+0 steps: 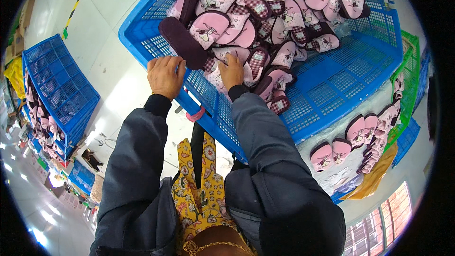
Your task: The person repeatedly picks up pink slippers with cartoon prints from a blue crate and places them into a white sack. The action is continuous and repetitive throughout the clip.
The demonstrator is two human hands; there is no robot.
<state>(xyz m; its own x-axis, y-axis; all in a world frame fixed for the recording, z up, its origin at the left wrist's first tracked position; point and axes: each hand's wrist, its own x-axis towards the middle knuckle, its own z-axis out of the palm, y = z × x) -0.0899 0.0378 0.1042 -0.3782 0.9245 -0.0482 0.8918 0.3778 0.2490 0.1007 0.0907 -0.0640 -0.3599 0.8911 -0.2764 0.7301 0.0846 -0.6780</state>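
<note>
A large blue mesh crate (348, 68) in front of me holds a heap of pink slippers (211, 27) with dark trim, checked linings and a printed figure. My left hand (166, 77) has its fingers bent over the crate's near left rim. Just beyond its fingers, a slipper with its dark sole (182, 42) facing up leans by that rim. Inside the crate, my right hand (231, 71) reaches into the near side of the heap. Its fingers are closed at a slipper (232, 53), partly hidden among the others.
To the right, pairs of pink slippers (330, 154) lie on a white-covered surface (313, 137) beside a green crate (403, 118). Another blue crate (59, 80) stands tilted on the left, near more slippers. Yellow-black tape (78, 7) marks the pale floor.
</note>
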